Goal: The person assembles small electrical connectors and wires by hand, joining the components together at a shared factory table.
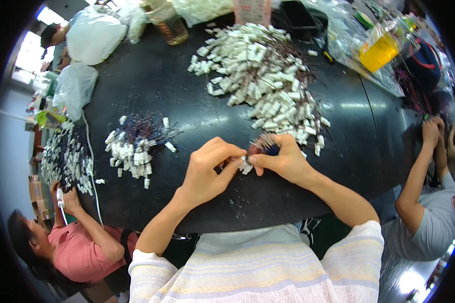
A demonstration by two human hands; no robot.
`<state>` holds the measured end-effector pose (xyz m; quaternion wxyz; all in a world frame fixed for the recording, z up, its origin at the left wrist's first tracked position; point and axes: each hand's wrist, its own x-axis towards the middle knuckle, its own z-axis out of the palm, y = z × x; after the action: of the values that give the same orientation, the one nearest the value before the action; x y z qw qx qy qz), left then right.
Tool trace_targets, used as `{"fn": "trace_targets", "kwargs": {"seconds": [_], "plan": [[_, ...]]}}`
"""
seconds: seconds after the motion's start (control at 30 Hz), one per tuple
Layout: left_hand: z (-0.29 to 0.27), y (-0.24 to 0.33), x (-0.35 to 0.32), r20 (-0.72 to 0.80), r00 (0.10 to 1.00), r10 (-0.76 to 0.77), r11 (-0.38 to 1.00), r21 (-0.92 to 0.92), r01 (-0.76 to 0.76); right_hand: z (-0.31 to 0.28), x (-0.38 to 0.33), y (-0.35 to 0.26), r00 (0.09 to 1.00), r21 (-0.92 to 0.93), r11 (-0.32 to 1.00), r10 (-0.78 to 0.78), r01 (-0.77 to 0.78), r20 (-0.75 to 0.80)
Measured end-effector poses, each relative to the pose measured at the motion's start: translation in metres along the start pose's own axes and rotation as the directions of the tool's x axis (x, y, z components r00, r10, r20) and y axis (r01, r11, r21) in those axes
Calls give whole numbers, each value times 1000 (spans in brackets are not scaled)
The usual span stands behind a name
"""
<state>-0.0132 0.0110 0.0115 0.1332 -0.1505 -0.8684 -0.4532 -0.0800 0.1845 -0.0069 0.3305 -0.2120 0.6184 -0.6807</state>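
My right hand (pixel 286 160) is closed around a small bundle of thin dark blue and brown wires (pixel 266 145), their ends fanning upward. Below the thumb, small white plastic connectors (pixel 245 166) show at the lower end of the bundle. My left hand (pixel 211 167) meets it there, thumb and forefinger pinched at a white connector; the fingertips hide the exact grip. Just beyond my hands lies a large heap of white connectors with brown wires (pixel 273 76). To the left of my left hand sits a smaller pile of white connectors with blue wires (pixel 135 149).
A co-worker in pink (pixel 88 247) handles a white tool at the left, near more connectors (pixel 78 159) and a white cord (pixel 89 146). Another person in grey (pixel 424 222) works at the right. Plastic bags (pixel 96 35), a cup (pixel 168 24) and a yellow container (pixel 379 52) stand along the far side.
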Motion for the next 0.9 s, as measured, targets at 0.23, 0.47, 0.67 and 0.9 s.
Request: {"fn": "trace_targets", "kwargs": {"seconds": [0.23,0.47,0.67,0.9], "plan": [[17,0,-12,125,990,-60,984,-158,79,9,-10,4,990,109,988,114,-105,-79],[-46,6,-22,-35,991,-130,955,265,135,2,-3,4,989,147,982,130,-120,-65],[-117,-13,-19,-206,975,-87,407,885,224,8,-3,-5,990,53,991,128,-125,-51],[-53,-66,49,-77,987,142,712,700,-48,7,-3,6,995,256,962,100,-96,-2]]}}
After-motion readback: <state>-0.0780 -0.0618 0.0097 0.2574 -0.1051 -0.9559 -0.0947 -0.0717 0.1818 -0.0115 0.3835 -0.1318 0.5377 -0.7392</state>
